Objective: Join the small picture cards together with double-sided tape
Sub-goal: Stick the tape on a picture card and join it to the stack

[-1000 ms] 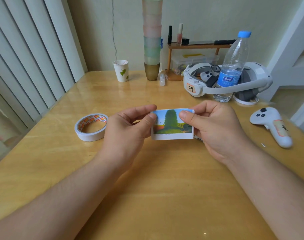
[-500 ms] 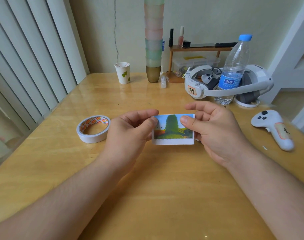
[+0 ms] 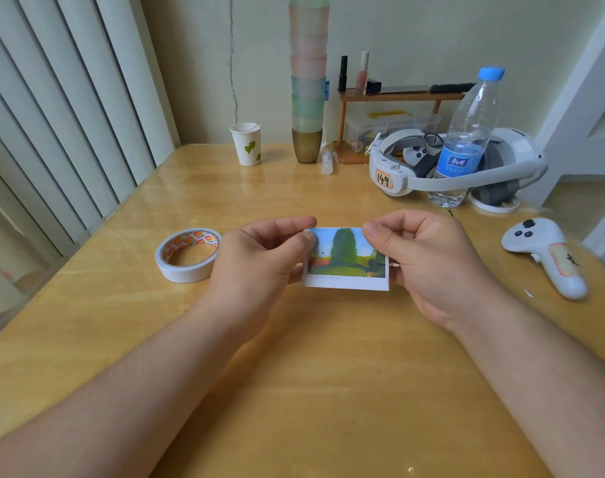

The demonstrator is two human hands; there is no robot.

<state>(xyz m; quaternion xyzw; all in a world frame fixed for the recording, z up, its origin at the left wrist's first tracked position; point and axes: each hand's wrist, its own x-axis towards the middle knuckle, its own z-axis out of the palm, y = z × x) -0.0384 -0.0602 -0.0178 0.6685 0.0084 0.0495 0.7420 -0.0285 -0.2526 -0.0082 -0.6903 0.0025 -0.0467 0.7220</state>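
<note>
Both hands pinch picture card [image 3: 346, 258] above tabletop [image 3: 311, 374]: left hand [image 3: 259, 267] at left edge, right hand [image 3: 428, 260] at right edge. Possibly second card behind. Tape roll [image 3: 188, 254] beside left hand.

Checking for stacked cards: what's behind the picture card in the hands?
Behind the picture card, fingers of the left hand and right hand pinch its sides. A thin white sliver pokes out at its right edge. Whether a second card sits behind is hidden.
</note>
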